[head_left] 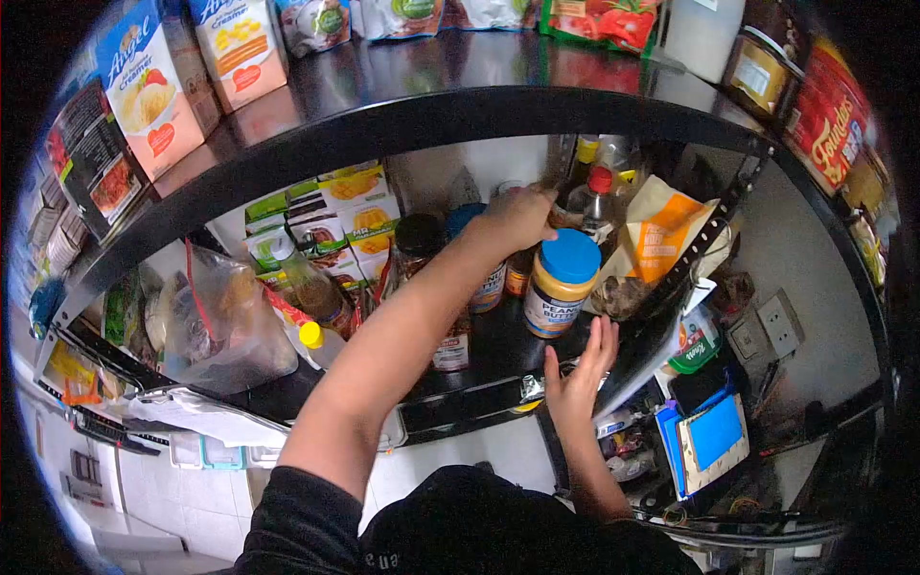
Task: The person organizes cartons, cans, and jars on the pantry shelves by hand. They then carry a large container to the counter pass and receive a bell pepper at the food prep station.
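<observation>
My left hand (516, 218) reaches over the shelf among the jars, its arm crossing in front of several of them. Its fingers are mostly hidden, so whatever they touch cannot be made out. Just right of it stands an upright peanut butter jar (556, 302) with a blue lid. Below that jar, at the shelf's front edge, my right hand (583, 374) is open with fingers stretched up, holding nothing. Partly behind my left arm are a second peanut butter jar (488, 290) and a dark-lidded jar (419, 237). A red-capped bottle (599, 196) stands behind.
An upper black shelf (383, 81) carries creamer boxes (153, 91) and pouches. On the lower shelf are a plastic bag (225, 326), a yellow-capped bottle (318, 341), green packets (335, 216) and an orange-and-cream bag (661, 235). A perforated upright (714, 235) borders the right side.
</observation>
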### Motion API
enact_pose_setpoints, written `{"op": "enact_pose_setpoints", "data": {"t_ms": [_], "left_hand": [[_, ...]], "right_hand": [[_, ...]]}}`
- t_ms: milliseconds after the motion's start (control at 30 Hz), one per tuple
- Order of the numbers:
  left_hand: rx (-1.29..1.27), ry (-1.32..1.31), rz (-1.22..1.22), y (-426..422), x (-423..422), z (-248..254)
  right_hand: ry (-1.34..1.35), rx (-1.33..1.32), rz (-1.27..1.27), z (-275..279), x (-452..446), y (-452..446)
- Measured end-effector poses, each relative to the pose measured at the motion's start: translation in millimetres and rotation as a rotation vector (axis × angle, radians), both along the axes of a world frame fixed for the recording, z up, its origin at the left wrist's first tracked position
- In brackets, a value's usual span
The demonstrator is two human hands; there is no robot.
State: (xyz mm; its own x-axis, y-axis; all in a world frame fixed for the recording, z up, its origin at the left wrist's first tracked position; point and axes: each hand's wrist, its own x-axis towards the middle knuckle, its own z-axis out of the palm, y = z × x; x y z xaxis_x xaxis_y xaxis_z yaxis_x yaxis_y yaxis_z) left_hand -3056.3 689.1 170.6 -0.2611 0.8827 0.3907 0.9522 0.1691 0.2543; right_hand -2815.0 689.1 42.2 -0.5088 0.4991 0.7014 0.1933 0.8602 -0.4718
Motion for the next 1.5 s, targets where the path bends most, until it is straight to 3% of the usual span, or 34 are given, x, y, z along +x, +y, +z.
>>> {"op": "enact_pose_setpoints", "data": {"t_ms": [100,233,300,433,500,700,833,1000,1200,1300,1400,1500], "left_hand": [[-0.15,-0.15,0.023,21.7,-22.6,-13.1],[-0.232,-0.091,-0.03,29.5,-38.7,-17.4],[-0.281,0.036,0.125,32.1,-39.0,-13.9],[-0.232,0.043,0.144,27.9,-43.1,-6.5],[-0.205,0.001,0.265,26.5,-44.1,-7.6],[-0.163,-0.01,0.269,28.2,-60.7,-12.0],[-0.115,0.026,0.254,26.5,-50.3,-8.8],[-0.26,0.078,0.215,43.6,-64.8,-23.9],[-0.214,0.002,0.293,-12.5,-15.0,22.3],[-0.156,0.206,0.242,-48.2,2.0,22.9],[0.014,0.29,0.27,-94.8,19.9,28.9],[0.101,0.166,0.284,-143.8,41.0,36.2]], "right_hand": [[-0.044,-0.036,-0.036,-5.7,14.6,7.0],[0.006,-0.113,-0.038,-7.1,21.5,15.8],[0.178,-0.353,-0.003,-5.3,18.2,17.2],[0.256,-0.461,0.018,2.4,20.5,7.6],[0.208,-0.449,-0.011,-3.3,28.4,7.4],[0.194,-0.399,-0.11,-8.8,33.4,19.2],[0.363,-0.395,0.006,-3.5,3.2,25.0],[0.18,-0.259,-0.019,15.1,-60.2,23.5],[0.224,-0.072,-0.144,-6.1,-92.1,32.3],[0.266,-0.264,-0.111,-7.5,-81.7,30.7],[0.281,-0.247,-0.117,-11.6,-55.3,31.7],[0.323,-0.29,-0.076,-20.7,-26.8,39.7]]}}
